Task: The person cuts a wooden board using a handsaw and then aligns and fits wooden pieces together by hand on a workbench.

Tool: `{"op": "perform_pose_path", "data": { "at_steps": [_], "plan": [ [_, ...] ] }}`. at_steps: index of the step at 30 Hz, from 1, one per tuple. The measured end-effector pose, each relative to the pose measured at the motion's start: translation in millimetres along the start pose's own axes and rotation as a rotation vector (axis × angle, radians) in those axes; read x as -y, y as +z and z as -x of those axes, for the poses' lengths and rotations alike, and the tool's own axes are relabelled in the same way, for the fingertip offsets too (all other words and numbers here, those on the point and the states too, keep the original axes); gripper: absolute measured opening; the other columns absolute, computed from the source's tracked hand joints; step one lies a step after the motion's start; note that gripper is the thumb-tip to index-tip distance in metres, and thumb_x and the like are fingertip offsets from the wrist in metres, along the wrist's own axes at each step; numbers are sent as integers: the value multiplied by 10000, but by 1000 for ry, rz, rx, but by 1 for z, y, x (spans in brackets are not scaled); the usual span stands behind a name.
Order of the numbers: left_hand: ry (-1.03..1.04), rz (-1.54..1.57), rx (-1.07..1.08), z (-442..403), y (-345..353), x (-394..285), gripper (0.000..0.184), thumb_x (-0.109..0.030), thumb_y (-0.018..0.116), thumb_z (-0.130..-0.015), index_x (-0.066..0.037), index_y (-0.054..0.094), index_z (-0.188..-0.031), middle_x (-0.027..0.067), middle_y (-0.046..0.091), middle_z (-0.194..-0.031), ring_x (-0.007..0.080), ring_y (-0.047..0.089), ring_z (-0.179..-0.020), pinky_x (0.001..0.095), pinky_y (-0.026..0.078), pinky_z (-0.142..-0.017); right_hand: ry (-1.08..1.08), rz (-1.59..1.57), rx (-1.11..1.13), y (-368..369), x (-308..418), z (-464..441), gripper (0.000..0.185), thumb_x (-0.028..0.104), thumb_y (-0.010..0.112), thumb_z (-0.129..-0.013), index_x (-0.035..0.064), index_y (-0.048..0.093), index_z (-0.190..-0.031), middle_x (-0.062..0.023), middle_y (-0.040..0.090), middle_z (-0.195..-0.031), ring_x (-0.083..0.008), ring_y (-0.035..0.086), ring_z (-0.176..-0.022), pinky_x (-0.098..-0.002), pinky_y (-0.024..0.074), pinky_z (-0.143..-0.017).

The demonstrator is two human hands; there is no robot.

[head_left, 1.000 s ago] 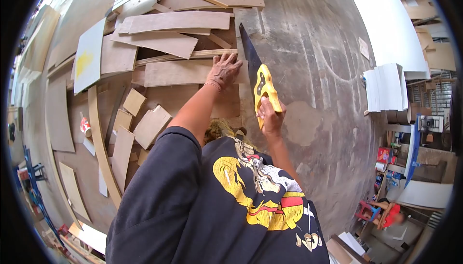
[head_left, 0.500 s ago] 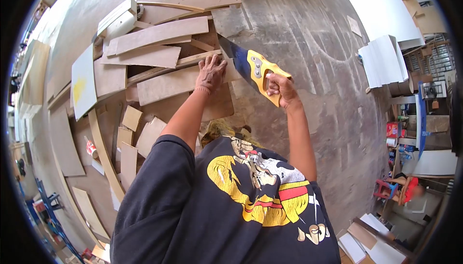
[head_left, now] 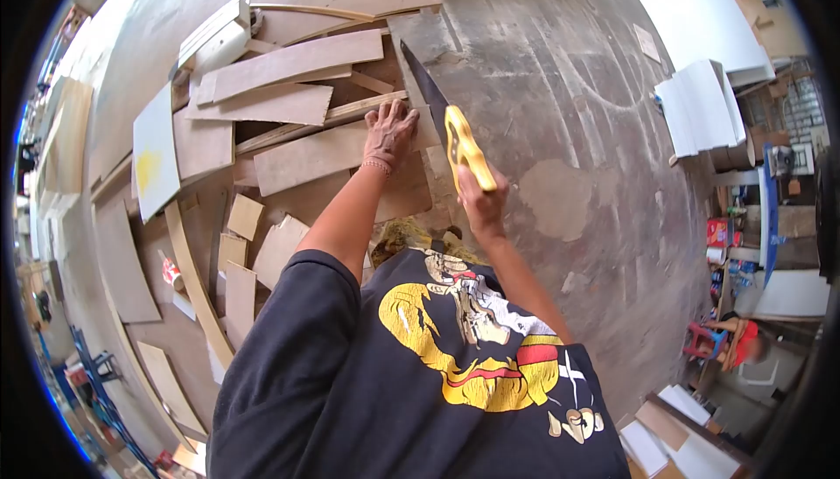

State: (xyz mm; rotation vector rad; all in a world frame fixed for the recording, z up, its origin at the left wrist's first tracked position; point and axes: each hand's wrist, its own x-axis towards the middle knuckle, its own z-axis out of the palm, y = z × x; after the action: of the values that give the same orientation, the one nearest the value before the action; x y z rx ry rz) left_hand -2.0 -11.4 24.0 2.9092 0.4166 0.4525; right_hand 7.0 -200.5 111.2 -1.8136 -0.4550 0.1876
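Note:
My left hand (head_left: 390,136) presses down on the right end of a long wooden strip (head_left: 306,127), its fingers curled over it. In my right hand (head_left: 483,206) is the yellow handle of a handsaw (head_left: 462,142), fingers wrapped through the grip. The saw's dark blade points up and to the left, just right of the strip's end. Whether its teeth touch the wood I cannot tell. Below the strip lies a plywood piece (head_left: 306,160), partly behind my left hand.
Several thin boards (head_left: 293,63) overlap above the strip. A white panel with a yellow stain (head_left: 156,155) leans at the left, near small wood offcuts (head_left: 245,216). Concrete floor (head_left: 560,190) spreads to the right. A person in red (head_left: 744,342) sits at the far right.
My right hand has moved left and slightly down with the handsaw. The blade has turned from showing its broad face to nearly edge-on. My left hand stays on the strip.

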Motion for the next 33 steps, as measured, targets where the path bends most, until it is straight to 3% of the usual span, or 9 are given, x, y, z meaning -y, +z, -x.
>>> {"op": "perform_pose_path", "data": {
  "at_steps": [3,6,12,16,19,20,24,28,33],
  "plan": [
    [-12,37,-31,-1,-1,-1,151,-220,564,-817,-153,583,-951,77,504,-1044,282,456,-1042,460,342,-805,102,-32,40,-6,-35,20,131,117,578,-822,-11,588,-848,-163,573,-652,-352,556,-559,-400,441,-513],
    [-21,21,-1,0,0,0,155,-219,555,-825,-152,575,-964,78,508,-1055,279,455,-1056,460,342,-808,-343,228,24,-2,-66,39,107,86,601,-802,-7,583,-852,-177,551,-640,-351,528,-546,-391,403,-485],
    [-44,9,76,-1,-3,-1,194,-185,544,-812,-182,568,-1004,71,493,-1078,251,451,-1092,459,338,-834,179,-430,-6,-1,-59,45,142,109,566,-886,13,562,-780,-16,518,-590,-87,485,-473,-283,427,-458],
    [-38,-6,83,0,-5,-3,214,-176,552,-797,-180,566,-1010,73,488,-1089,253,446,-1104,461,329,-844,120,-333,-10,-22,3,29,148,148,547,-921,9,524,-874,7,457,-567,-55,414,-440,-244,409,-441],
    [-37,0,111,-1,-2,0,224,-182,551,-801,-182,568,-1025,81,489,-1096,260,442,-1108,460,326,-849,70,-235,25,-38,21,33,149,152,541,-925,7,521,-898,11,453,-567,-54,404,-436,-235,394,-419],
    [-24,-5,60,0,1,1,213,-194,564,-800,-174,568,-1011,90,483,-1102,279,435,-1108,470,333,-840,98,-251,-8,-40,23,35,230,210,624,-875,10,549,-790,-51,550,-587,-147,527,-427,-273,411,-410],
    [-10,-6,-2,1,3,0,214,-192,571,-789,-160,569,-1001,91,483,-1107,289,426,-1117,474,336,-841,-99,117,-63,-36,17,42,230,213,656,-841,22,553,-763,-159,514,-565,-341,535,-477,-370,410,-449],
    [-34,-45,102,0,6,3,281,-189,535,-813,-200,575,-1091,117,476,-1210,289,410,-1161,478,324,-883,-106,173,-79,-36,22,44,222,200,658,-840,21,552,-762,-144,506,-538,-323,539,-467,-362,410,-443],
    [-9,-41,34,1,9,3,239,-182,546,-805,-172,579,-1041,102,480,-1143,284,423,-1122,468,328,-856,-75,155,-42,-38,27,48,198,164,654,-841,16,549,-762,-138,503,-535,-315,533,-454,-346,405,-431]
  ]
}}
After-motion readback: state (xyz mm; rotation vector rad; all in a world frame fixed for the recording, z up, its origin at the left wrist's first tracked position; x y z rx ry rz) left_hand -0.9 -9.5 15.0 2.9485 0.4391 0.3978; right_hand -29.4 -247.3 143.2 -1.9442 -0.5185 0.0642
